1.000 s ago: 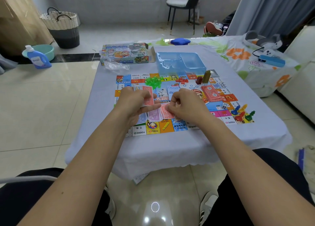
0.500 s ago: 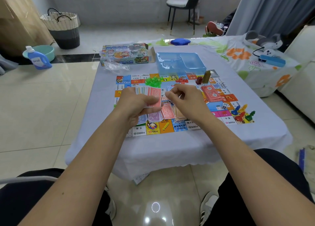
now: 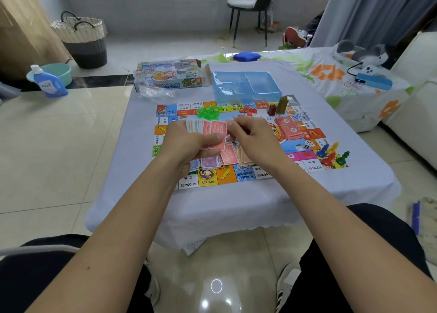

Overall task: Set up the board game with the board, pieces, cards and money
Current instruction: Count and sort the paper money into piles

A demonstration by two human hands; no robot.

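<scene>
1. We hold a fan of play money (image 3: pixel 207 132) in our left hand (image 3: pixel 186 145), thumb pressed across the front of the red notes, above the middle of the game board (image 3: pixel 238 178).
2. Our right hand (image 3: pixel 254 140) sits just beside the fan, fingers curled, its fingertips pinching the right edge of the front red note.
3. Under both hands, sorted piles of notes (image 3: pixel 228 155) lie on the board: blue, purple, red and tan, side by side.
4. The board lies flat on the worktop (image 3: pixel 132 161), which is draped in a pale cloth.
5. A stack of red cards (image 3: pixel 289 128) rests on the board's right half, with a white die (image 3: pixel 308 144) near it.
6. Coloured pawns (image 3: pixel 332 155) cluster at the board's near right corner.
7. Green houses (image 3: pixel 208 112), small red pieces (image 3: pixel 249 110) and two taller blocks (image 3: pixel 277 107) sit along the far edge.
8. A clear blue plastic tray (image 3: pixel 246 85) stands beyond the board, and the game box (image 3: pixel 169 76) lies to its left.
</scene>
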